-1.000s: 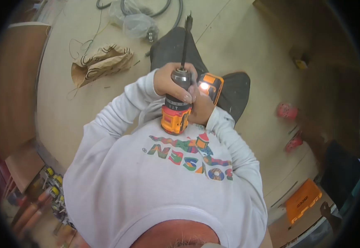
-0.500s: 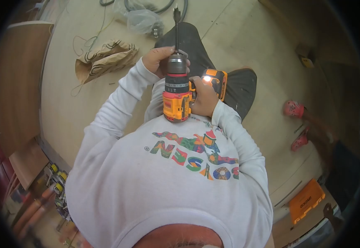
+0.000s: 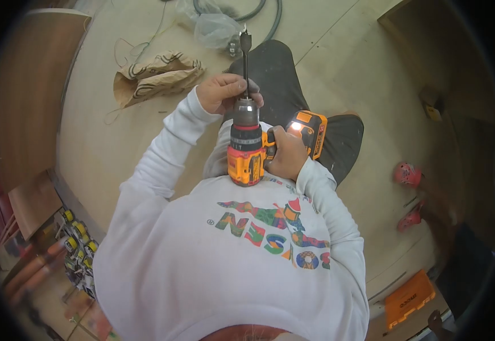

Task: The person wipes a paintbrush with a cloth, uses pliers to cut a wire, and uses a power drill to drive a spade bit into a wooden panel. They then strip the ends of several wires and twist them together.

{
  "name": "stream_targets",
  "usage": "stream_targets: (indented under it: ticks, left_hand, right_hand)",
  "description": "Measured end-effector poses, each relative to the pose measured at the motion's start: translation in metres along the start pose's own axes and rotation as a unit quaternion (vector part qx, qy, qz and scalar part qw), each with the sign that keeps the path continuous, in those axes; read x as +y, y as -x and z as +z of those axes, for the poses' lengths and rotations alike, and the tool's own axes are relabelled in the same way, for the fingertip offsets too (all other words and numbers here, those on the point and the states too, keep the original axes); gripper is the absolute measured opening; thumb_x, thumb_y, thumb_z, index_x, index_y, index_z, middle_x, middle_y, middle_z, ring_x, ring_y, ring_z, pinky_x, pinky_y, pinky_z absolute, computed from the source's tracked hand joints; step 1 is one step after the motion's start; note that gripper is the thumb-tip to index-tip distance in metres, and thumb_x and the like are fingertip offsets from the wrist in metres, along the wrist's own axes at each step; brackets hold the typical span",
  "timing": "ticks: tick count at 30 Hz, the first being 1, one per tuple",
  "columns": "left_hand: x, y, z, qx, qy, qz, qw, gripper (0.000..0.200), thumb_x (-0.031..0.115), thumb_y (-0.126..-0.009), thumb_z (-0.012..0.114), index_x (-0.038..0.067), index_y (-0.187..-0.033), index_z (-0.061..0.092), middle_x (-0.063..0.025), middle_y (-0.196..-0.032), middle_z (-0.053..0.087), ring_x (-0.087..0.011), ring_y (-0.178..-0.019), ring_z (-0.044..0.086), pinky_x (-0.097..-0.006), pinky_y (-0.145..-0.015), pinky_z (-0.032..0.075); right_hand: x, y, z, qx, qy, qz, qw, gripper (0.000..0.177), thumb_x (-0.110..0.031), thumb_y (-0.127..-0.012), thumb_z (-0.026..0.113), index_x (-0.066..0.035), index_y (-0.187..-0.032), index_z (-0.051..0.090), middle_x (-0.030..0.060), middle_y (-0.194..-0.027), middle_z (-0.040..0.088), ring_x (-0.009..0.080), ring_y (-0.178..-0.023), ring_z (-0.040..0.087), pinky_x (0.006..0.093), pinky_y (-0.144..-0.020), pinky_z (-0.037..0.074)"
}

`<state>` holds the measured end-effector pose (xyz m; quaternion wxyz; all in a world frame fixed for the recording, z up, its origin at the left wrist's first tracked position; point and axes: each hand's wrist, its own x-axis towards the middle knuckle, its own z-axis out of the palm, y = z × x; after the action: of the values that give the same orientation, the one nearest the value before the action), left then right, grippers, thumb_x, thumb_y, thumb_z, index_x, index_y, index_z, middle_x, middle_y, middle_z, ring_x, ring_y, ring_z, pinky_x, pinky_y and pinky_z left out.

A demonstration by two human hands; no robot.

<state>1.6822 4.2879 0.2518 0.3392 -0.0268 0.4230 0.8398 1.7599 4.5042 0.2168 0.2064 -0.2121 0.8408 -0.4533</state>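
An orange, red and black cordless drill (image 3: 245,162) lies against my shirt front, its chuck aimed away from my body. My right hand (image 3: 288,152) is wrapped round its handle, beside the battery (image 3: 314,135) and a glowing light. A dark spade bit (image 3: 246,57) with a flat, pointed tip stands out of the chuck (image 3: 246,112). My left hand (image 3: 222,92) is closed on the bit's shank just beyond the chuck, thumb on the near side, the other fingers partly hidden behind.
A crumpled brown paper bag (image 3: 156,79) lies on the floor at left. Beyond my knees are clear plastic (image 3: 216,31) and a grey hose (image 3: 276,20). A person's pink clogs (image 3: 407,174) show at right, above an orange case (image 3: 409,298). Wooden panels stand at left, near yellow-marked items (image 3: 78,244).
The drill and both hands sit slightly lower in view as the camera shifts. The bit has turned, showing its flat blade broadside. My left hand has moved from beside the chuck onto the shank.
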Motion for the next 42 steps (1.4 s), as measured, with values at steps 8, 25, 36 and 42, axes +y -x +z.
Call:
stream_targets:
  ticks: [8,25,36,42]
  left_hand:
    - [0.011,-0.001,0.008,-0.034,-0.190,0.020,0.981,0.026,0.017,-0.086,0.052,-0.007,-0.094,0.057,-0.0171,-0.086,0.063,-0.0227,-0.080,0.062,-0.0319,-0.075,0.049]
    - [0.013,0.016,-0.017,-0.133,-0.265,0.029,0.955,0.037,0.005,-0.075,0.059,-0.005,-0.110,0.052,-0.0157,-0.105,0.058,-0.0229,-0.098,0.056,-0.0335,-0.085,0.043]
    - [0.016,0.012,-0.005,-0.099,-0.198,-0.093,0.971,0.043,0.022,-0.069,0.067,-0.005,-0.101,0.056,-0.0173,-0.104,0.058,-0.0248,-0.096,0.056,-0.0345,-0.086,0.042]
    - [0.015,0.011,0.005,-0.059,-0.281,-0.080,0.955,0.041,0.013,-0.069,0.068,-0.003,-0.104,0.054,-0.0141,-0.097,0.061,-0.0205,-0.094,0.056,-0.0335,-0.085,0.042]
  right_hand:
    - [-0.001,0.001,0.007,0.039,-0.007,-0.026,0.999,0.044,-0.013,-0.058,0.069,-0.002,-0.093,0.045,0.0156,-0.075,0.057,0.0318,-0.072,0.057,0.0367,-0.062,0.043]
    - [0.002,0.002,0.012,0.034,0.017,-0.064,0.997,0.045,-0.012,-0.056,0.069,0.000,-0.092,0.044,0.0155,-0.077,0.056,0.0320,-0.074,0.057,0.0368,-0.062,0.044]
    - [0.008,0.002,0.013,0.011,0.013,-0.049,0.999,0.046,-0.015,-0.058,0.068,0.000,-0.094,0.043,0.0165,-0.077,0.056,0.0328,-0.074,0.057,0.0381,-0.064,0.044]
    - [0.005,0.000,0.011,0.017,0.018,-0.042,0.999,0.047,-0.017,-0.059,0.070,-0.001,-0.095,0.045,0.0167,-0.077,0.056,0.0329,-0.074,0.057,0.0372,-0.064,0.044]
